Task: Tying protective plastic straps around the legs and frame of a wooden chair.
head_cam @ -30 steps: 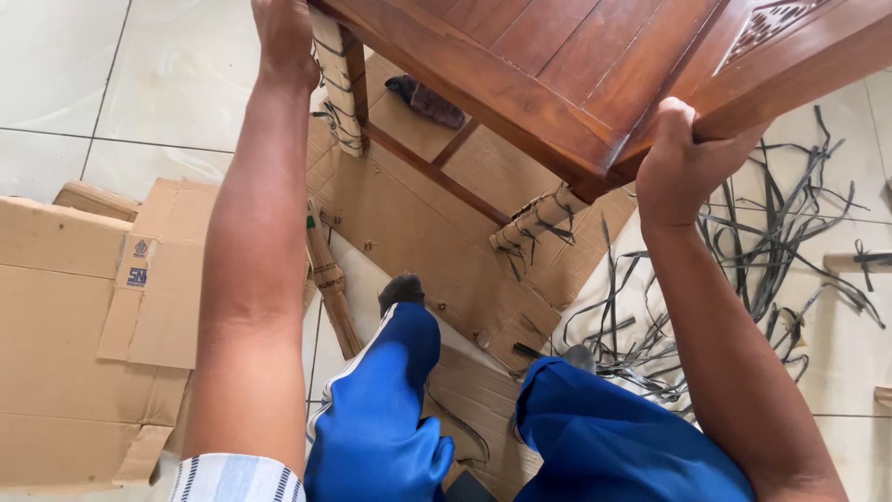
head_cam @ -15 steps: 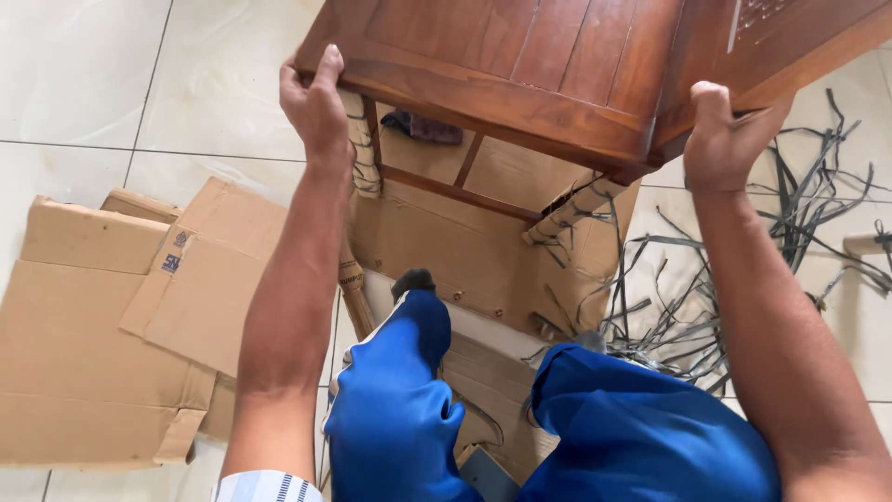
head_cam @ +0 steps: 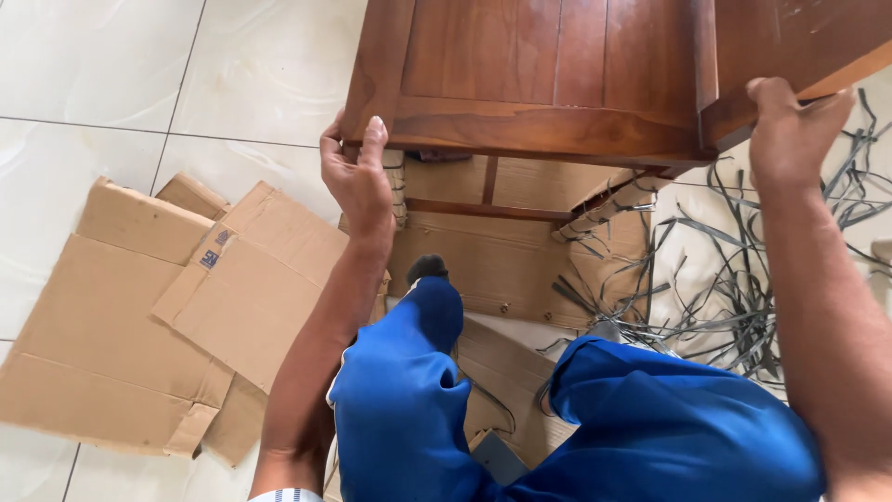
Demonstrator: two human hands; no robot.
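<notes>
Dark reddish-brown slatted wooden chair (head_cam: 595, 84) is up off the white tiled floor (head_cam: 102, 74), carried over flattened brown cardboard sheets (head_cam: 167, 288). Left hand (head_cam: 358, 177) clamps the seat's front corner, right hand (head_cam: 790, 125) grips the side rail, sharing the weight. Grey cut strapping (head_cam: 734, 279) lies beside.

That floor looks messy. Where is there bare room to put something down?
Bare tile lies at upper left, beyond the flattened cardboard and left of the chair. The right is crowded with loose straps; cardboard covers the floor under the chair.
</notes>
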